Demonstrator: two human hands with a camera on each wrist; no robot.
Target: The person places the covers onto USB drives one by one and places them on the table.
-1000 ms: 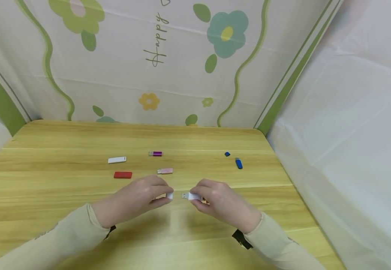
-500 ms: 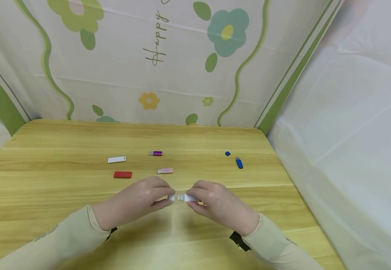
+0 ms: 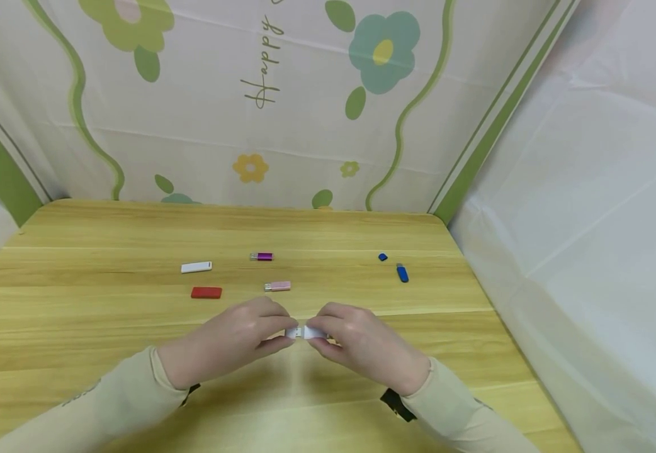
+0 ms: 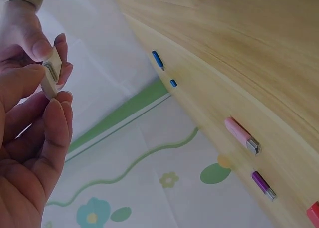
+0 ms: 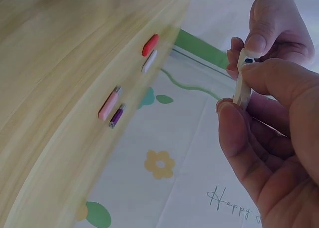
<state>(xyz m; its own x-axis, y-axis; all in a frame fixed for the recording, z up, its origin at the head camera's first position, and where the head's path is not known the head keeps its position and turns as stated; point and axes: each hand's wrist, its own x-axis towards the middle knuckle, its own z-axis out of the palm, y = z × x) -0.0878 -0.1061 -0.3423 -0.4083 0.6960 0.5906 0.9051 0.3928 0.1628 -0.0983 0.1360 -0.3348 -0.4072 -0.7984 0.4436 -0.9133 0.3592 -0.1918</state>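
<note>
Above the near middle of the table, my left hand [image 3: 243,336] pinches a small white cap [image 3: 291,332] between thumb and fingers. Facing it, my right hand [image 3: 364,340] grips a white USB stick [image 3: 313,332], its plug pointing left into the cap's mouth. A short stretch of metal plug [image 3: 298,332] shows between cap and body. In the left wrist view the cap [image 4: 49,86] and stick [image 4: 55,61] nearly meet. How deep the plug sits in the cap is hidden. Fingers cover much of the stick [image 5: 241,91] in the right wrist view.
Beyond my hands lie a pink USB stick [image 3: 278,286], a purple one [image 3: 262,257], a red one [image 3: 206,292] and a white one [image 3: 196,267]. At the right are an uncapped blue stick [image 3: 402,273] and its blue cap [image 3: 383,257]. Fabric hangs behind the table [image 3: 107,226].
My right hand has moved left with the white USB stick. The gap to the cap has narrowed and the plug now reaches it. My left hand has shifted slightly right.
</note>
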